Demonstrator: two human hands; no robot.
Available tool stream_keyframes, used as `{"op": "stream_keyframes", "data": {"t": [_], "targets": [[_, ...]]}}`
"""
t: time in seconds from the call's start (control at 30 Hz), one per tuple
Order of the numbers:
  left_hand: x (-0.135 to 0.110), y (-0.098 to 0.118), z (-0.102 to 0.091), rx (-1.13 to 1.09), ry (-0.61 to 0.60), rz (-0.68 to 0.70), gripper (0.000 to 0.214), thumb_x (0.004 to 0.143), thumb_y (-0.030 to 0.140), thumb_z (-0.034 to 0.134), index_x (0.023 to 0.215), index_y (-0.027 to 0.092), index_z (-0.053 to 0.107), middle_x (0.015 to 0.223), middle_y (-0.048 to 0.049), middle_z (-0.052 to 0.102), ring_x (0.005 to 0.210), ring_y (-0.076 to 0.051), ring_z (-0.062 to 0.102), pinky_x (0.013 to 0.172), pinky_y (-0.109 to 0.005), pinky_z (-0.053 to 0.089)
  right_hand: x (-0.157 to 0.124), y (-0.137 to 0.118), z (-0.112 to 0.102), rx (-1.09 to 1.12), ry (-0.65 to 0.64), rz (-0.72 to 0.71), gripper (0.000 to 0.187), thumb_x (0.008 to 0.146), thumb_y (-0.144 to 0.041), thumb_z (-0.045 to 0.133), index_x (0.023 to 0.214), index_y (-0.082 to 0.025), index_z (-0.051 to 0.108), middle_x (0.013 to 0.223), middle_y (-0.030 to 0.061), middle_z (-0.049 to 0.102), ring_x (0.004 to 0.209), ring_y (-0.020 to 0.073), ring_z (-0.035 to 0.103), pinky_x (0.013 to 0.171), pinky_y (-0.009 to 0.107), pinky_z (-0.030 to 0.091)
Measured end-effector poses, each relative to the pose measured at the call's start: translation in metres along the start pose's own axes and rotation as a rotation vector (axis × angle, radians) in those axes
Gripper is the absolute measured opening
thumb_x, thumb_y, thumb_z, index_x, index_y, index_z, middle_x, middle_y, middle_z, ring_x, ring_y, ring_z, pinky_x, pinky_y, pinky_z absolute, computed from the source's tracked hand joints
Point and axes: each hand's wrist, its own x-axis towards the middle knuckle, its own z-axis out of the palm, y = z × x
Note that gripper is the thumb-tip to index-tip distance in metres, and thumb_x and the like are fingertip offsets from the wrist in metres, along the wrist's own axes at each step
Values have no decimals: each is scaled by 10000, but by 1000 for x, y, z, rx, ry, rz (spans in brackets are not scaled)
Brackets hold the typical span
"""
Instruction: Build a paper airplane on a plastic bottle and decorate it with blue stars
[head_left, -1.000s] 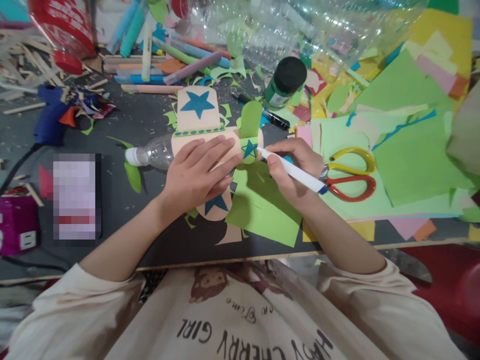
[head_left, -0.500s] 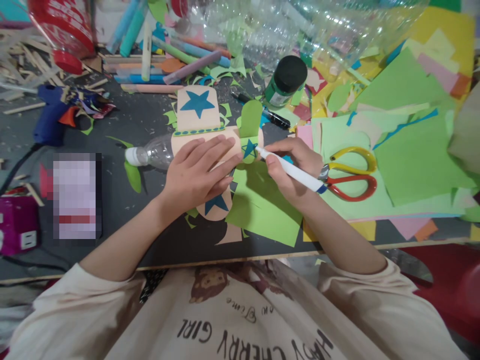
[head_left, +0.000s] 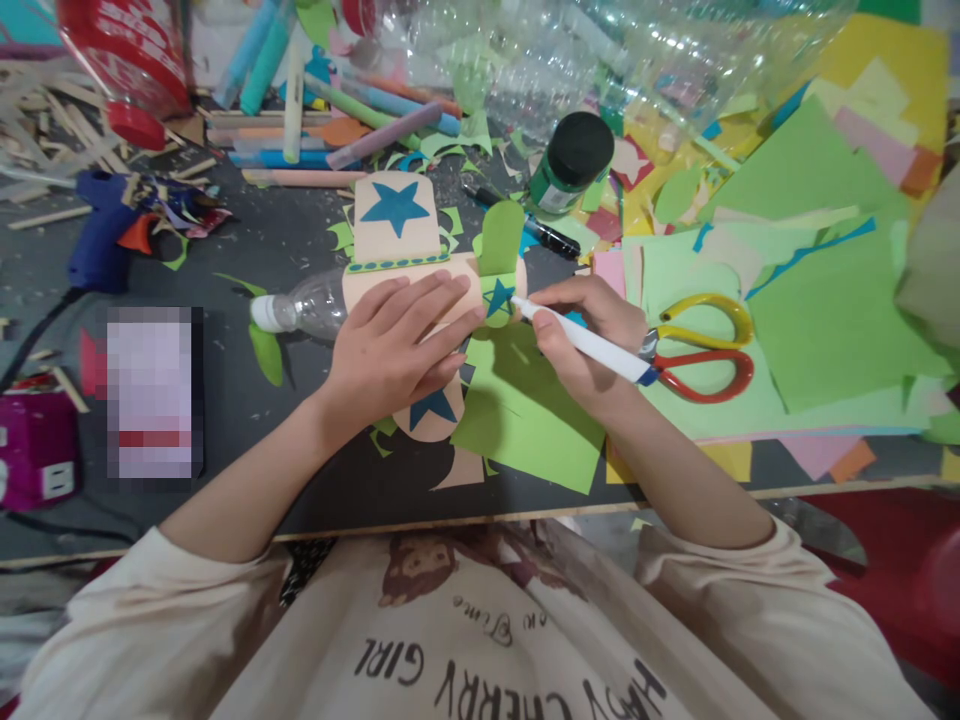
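Note:
A clear plastic bottle (head_left: 309, 303) with a white cap lies on its side, wrapped in peach paper (head_left: 409, 283) with wing-like flaps bearing blue stars (head_left: 394, 207). My left hand (head_left: 409, 335) lies flat across the wrapped body, fingers stretched out. In my right hand (head_left: 589, 335) is a white marker (head_left: 592, 345) with a blue end. Its tip meets the edge of a small blue star (head_left: 499, 297) on the green paper strip at the bottle's right end. A green rounded flap (head_left: 502, 237) stands above that star.
Scissors (head_left: 701, 350) with yellow and red handles lie right of my right hand on green paper sheets. A dark-lidded jar (head_left: 574, 160) and a black pen (head_left: 551, 238) stand beyond. A blue glue gun (head_left: 105, 230), several markers (head_left: 386, 135) and paper scraps surround the work.
Very little differs. Both hands stay in place, and the marker's tip remains at the small star with only a slight shift.

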Motion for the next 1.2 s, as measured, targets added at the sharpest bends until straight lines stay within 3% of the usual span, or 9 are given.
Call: {"op": "stream_keyframes", "data": {"t": [0.2, 0.37, 0.47, 0.57, 0.63, 0.93, 1.2], "targets": [[5, 2, -3, 110, 121, 85, 353, 929, 267, 572, 1267, 163, 574, 1278, -127, 684, 1205, -257, 643, 1044, -369, 462, -1, 1, 1, 13, 25, -12, 50, 831, -198, 612, 821, -219, 656, 732, -2, 711, 587, 136, 644, 549, 271, 530], [6, 2, -3, 88, 141, 85, 353, 932, 274, 561, 1274, 188, 568, 1277, -119, 684, 1215, -249, 634, 1054, -361, 446, -3, -1, 4, 12, 56, -59, 58, 853, -212, 605, 859, -234, 658, 765, -6, 717, 605, 136, 647, 565, 273, 542], [5, 2, -2, 101, 125, 83, 352, 927, 260, 564, 1270, 181, 566, 1279, -120, 683, 1226, -248, 627, 1059, -363, 447, -3, -1, 5, -13, -57, -70, 70, 857, -246, 616, 895, -273, 668, 793, 9, 727, 647, 158, 659, 583, 286, 545], [2, 1, 0, 53, 69, 38, 379, 951, 284, 528, 1328, 250, 520, 1356, -80, 641, 1284, -229, 586, 1086, -365, 432, -4, 1, 5, -68, -112, -38, 81, 864, -302, 613, 917, -304, 674, 825, 22, 733, 677, 187, 664, 606, 318, 550], [2, 1, 0, 39, 51, 26, 393, 962, 300, 511, 1354, 273, 495, 1382, -70, 621, 1304, -227, 569, 1097, -372, 425, -4, 2, 5, -77, -125, -25, 94, 861, -308, 616, 938, -305, 671, 851, 26, 735, 697, 198, 670, 625, 331, 557], [6, 2, -4, 162, 115, 96, 343, 950, 283, 531, 1275, 175, 553, 1246, -114, 701, 1199, -232, 639, 1031, -359, 463, -3, 0, 5, -31, -132, -82, 120, 870, -249, 608, 963, -304, 662, 851, 14, 726, 721, 185, 685, 643, 309, 563], [1, 1, -1, 55, -7, 0, 388, 959, 306, 512, 1345, 290, 532, 1375, -62, 627, 1296, -236, 578, 1098, -397, 433, -4, 3, 4, -94, -139, -20, 102, 872, -325, 606, 950, -311, 670, 855, 23, 727, 704, 194, 669, 633, 328, 558]]}}
